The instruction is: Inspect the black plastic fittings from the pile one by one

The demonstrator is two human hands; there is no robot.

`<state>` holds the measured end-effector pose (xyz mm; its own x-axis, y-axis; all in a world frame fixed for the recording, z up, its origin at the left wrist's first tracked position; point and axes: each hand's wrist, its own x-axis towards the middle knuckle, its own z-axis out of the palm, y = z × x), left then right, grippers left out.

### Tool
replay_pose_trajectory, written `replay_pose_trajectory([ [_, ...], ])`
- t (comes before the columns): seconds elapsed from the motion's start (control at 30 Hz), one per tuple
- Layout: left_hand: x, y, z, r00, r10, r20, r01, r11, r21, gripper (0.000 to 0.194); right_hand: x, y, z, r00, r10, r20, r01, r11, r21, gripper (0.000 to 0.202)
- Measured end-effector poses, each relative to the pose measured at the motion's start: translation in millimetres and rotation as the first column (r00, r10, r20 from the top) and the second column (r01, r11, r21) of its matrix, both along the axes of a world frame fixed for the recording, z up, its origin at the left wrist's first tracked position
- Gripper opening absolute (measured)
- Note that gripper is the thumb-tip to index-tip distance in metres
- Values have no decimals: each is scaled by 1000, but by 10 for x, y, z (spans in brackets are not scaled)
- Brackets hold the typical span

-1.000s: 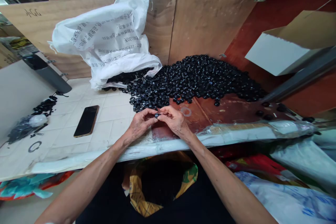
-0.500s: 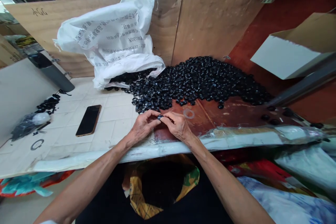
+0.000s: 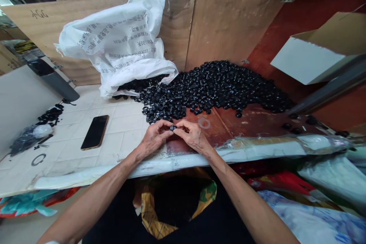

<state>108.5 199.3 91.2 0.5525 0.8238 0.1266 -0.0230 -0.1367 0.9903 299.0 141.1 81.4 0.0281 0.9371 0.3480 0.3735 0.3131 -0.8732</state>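
Between the fingertips of both hands is a small black ring-like part (image 3: 172, 128), held just above the table's front area. My left hand (image 3: 154, 136) pinches it from the left, thumb and forefinger closed. From the other side my right hand (image 3: 192, 134) grips the same part in a pinch. Just beyond the fingers spreads a large heap of small black parts (image 3: 225, 85), some of them open rings at the near left end. A white woven sack (image 3: 122, 42) with printed text lies at the heap's left, with black parts at its mouth.
A phone (image 3: 95, 132) lies on the pale left side of the table, near a grey bottle (image 3: 58, 82) and a small plastic bag (image 3: 24, 139). A white box (image 3: 307, 59) and a grey bar (image 3: 328, 89) stand at the right. Below the padded edge (image 3: 183, 165) is an open sack (image 3: 157, 219).
Both hands stay pinched on the small black part, which shows slightly more between the fingertips. The whole view has shifted a little.
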Motion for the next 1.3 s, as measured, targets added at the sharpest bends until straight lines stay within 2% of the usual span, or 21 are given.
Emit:
replay_pose_trajectory([
  [0.1, -11, -3, 35, 1000, 17, 1, -16, 998, -63, 30, -1, 4, 12, 999, 29, -15, -27, 998, 64, 8],
  [0.23, -1, -14, 72, 999, 15, 32, -10, 990, -139, 33, -15, 19, 2, 999, 28, -38, -23, 993, 115, 12],
  [0.47, 9, -16, 95, 999, 33, -21, -35, 992, -124, 32, -14, 66, -39, 1000, 5, -22, 0, 966, 257, 13],
  [0.63, 15, -14, 103, 998, 54, -14, -55, 992, -112, 35, -32, 89, -98, 993, -35, -115, 53, 986, 159, 29],
  [0.7, 30, -12, 79, 998, 56, 17, -54, 994, -97, 35, -50, 84, -110, 992, -68, -102, 81, 988, 132, 33],
  [0.83, 51, -14, 46, 997, 62, 54, -60, 997, -46, 32, -82, 52, -77, 997, -78, -12, 78, 991, 112, 21],
  [0.93, 51, -23, 52, 998, 35, 50, -35, 999, 4, 30, -81, 35, -31, 998, -47, -37, 49, 997, 65, 15],
  [1.13, 41, -14, 8, 998, 55, 26, -58, 993, 105, 23, -34, 54, -37, 985, -54, -163, 40, 995, -89, 32],
  [1.23, 38, -7, -9, 998, 65, 15, -66, 996, 66, 26, -25, 54, -48, 985, -29, -172, 14, 996, -88, 24],
  [1.3, 31, -9, 11, 997, 70, 23, -70, 998, -6, 29, -24, 50, -37, 991, -23, -132, 20, 999, -27, 14],
])
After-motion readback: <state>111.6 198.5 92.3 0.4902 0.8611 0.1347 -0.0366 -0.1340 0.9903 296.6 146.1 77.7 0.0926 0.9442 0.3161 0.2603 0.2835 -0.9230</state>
